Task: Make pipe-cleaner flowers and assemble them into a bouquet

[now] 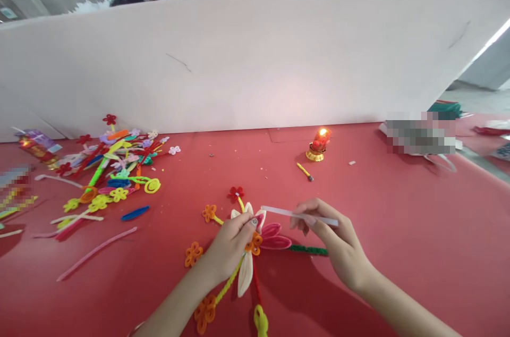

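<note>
My left hand (235, 238) is closed with a pinch on a pipe-cleaner flower bouquet (246, 276), at a petal near its centre. White and pink petals, orange and red blossoms and yellow, red and green stems spread out around the fingers. Between the thumb and fingers of my right hand (332, 241) is a translucent white glue stick (279, 211). Its left tip reaches the white petal beside my left fingertips; whether it touches cannot be made out. The green stem (308, 249) passes toward the right, under my right hand.
A lit candle (322, 140) in a gold-footed holder stands behind my hands, with a short yellow stick (305, 171) before it. Piled pipe-cleaner flowers (115, 167) lie at left, near a loose pink pipe cleaner (98, 253). A white board (239, 66) walls off the red table's back.
</note>
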A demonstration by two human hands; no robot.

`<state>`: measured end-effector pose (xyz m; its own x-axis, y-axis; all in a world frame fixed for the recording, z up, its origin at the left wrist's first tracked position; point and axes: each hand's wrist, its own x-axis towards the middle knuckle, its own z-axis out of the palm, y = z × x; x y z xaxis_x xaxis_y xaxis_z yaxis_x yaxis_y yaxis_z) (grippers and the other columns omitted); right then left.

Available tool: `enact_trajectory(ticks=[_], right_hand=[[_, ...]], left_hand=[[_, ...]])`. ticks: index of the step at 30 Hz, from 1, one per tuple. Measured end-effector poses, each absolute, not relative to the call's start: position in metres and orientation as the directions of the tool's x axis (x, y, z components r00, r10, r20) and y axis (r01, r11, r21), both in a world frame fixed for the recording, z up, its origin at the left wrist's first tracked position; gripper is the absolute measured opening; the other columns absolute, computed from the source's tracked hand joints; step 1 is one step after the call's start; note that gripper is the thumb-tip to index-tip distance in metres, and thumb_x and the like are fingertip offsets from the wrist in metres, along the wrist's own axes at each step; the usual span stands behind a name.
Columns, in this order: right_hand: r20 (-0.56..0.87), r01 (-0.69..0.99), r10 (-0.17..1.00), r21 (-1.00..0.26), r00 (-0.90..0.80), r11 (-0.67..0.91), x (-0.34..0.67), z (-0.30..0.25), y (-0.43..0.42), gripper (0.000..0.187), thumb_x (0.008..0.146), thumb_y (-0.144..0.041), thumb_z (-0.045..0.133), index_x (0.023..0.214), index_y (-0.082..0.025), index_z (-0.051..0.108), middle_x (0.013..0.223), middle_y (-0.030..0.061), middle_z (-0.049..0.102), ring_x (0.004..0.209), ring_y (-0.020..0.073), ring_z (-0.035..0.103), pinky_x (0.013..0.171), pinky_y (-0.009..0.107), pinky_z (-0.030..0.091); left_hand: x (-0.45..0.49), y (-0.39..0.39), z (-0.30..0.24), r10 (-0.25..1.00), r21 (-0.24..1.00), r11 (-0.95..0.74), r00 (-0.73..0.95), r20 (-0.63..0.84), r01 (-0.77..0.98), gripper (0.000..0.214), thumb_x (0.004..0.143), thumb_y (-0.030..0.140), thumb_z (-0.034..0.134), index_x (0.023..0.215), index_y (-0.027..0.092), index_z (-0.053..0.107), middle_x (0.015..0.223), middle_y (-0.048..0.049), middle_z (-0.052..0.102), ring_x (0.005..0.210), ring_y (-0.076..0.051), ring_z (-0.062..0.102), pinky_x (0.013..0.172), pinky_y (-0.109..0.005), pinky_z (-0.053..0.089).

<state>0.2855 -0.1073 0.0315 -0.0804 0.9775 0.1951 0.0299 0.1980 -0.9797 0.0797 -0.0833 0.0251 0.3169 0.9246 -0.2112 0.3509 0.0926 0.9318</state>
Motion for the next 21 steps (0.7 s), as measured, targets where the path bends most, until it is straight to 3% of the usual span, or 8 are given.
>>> enact_trajectory(ticks=[5, 12, 21], right_hand=[[0.180, 0.031, 0.978, -0.982, -0.106, 0.184, 0.285, 0.031, -0.107, 0.021, 0.089, -0.036, 0.045, 0.082, -0.022, 0.060, 0.072, 0.0000, 0.060, 0.069, 0.0133, 0.053, 0.063, 0.025, 0.041], [0.163, 0.039, 0.979, -0.985, -0.126, 0.169, 0.284, 0.033, -0.107, 0.021, 0.089, -0.034, 0.045, 0.081, -0.021, 0.059, 0.070, -0.0003, 0.061, 0.068, 0.0124, 0.053, 0.065, 0.025, 0.042], [0.250, 0.204, 0.961, -0.941, -0.122, 0.270, 0.283, 0.029, -0.109, 0.019, 0.089, -0.026, 0.041, 0.083, -0.020, 0.058, 0.072, 0.0005, 0.060, 0.066, 0.0128, 0.053, 0.059, 0.025, 0.042]], left_hand=[[0.078, -0.083, 0.023, 0.916, 0.927, 0.152, 0.304, -0.262, 0.341, 0.033, 0.084, 0.046, 0.043, 0.089, 0.017, 0.058, 0.063, 0.0028, 0.043, 0.061, -0.013, 0.042, 0.063, -0.026, 0.037], [0.080, -0.084, 0.027, 0.927, 0.930, 0.112, 0.300, -0.225, 0.351, 0.032, 0.083, 0.044, 0.042, 0.088, 0.017, 0.060, 0.068, -0.0002, 0.053, 0.069, -0.016, 0.050, 0.066, -0.026, 0.041], [0.082, -0.085, 0.034, 0.914, 0.927, 0.096, 0.337, -0.226, 0.363, 0.034, 0.084, 0.045, 0.041, 0.084, 0.017, 0.059, 0.063, 0.0021, 0.045, 0.062, -0.013, 0.043, 0.063, -0.025, 0.038]])
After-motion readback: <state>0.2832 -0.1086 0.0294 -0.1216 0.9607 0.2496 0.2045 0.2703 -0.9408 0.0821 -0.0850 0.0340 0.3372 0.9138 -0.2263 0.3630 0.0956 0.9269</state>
